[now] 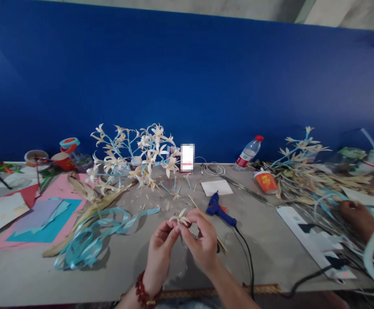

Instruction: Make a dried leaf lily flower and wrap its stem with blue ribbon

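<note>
Over the front middle of the table, a small cream-coloured handmade flower (181, 219) with thin pointed petals is pinched between both hands. My left hand (163, 242), with a dark red bead bracelet at the wrist, grips its left side between thumb and fingers. From the right, the thumb and fingers of my right hand (201, 238) close on it too. The fingers hide the lower part of the flower. A blue glue gun (219, 209) lies right of my hands, its black cord running to the front edge. To the left is a loose heap of light blue ribbon (87, 242).
Bunches of cream flowers on blue stems (148, 159) stand at the back. A plastic bottle (249, 152), an orange-red cup (266, 182) and a white power strip (315, 244) are rightward. Another person's hand (357, 216) is far right. Coloured paper (63, 223) lies left.
</note>
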Tool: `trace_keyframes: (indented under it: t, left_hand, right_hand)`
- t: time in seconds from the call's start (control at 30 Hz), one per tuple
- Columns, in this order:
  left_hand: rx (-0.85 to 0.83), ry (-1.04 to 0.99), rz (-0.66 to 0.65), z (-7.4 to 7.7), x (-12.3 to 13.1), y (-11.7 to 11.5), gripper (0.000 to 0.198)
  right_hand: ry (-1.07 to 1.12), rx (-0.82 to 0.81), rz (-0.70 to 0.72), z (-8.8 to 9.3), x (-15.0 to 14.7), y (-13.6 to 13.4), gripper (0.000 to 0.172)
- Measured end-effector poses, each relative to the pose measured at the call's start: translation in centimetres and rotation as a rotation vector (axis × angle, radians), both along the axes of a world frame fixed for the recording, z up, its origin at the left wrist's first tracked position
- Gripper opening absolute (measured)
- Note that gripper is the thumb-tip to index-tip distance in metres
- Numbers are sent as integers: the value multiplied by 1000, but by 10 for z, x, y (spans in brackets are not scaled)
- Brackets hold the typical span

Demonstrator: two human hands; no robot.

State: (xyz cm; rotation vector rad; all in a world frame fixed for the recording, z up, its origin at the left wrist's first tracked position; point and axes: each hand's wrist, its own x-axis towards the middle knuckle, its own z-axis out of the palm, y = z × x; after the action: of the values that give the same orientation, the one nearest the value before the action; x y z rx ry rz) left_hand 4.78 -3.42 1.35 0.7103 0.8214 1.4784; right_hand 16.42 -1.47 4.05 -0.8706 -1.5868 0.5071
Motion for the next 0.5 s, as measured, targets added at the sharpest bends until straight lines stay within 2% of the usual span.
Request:
trace_keyframes:
  t: [0.27,0.5]
  left_hand:
    - [-10,-6,9,2,0,1,15]
    - [11,25,9,8,-1,-1,17]
  right_hand:
    - [-95,107,-24,-1,3,-3,14]
    - [6,36,-2,-7,12,-12,21]
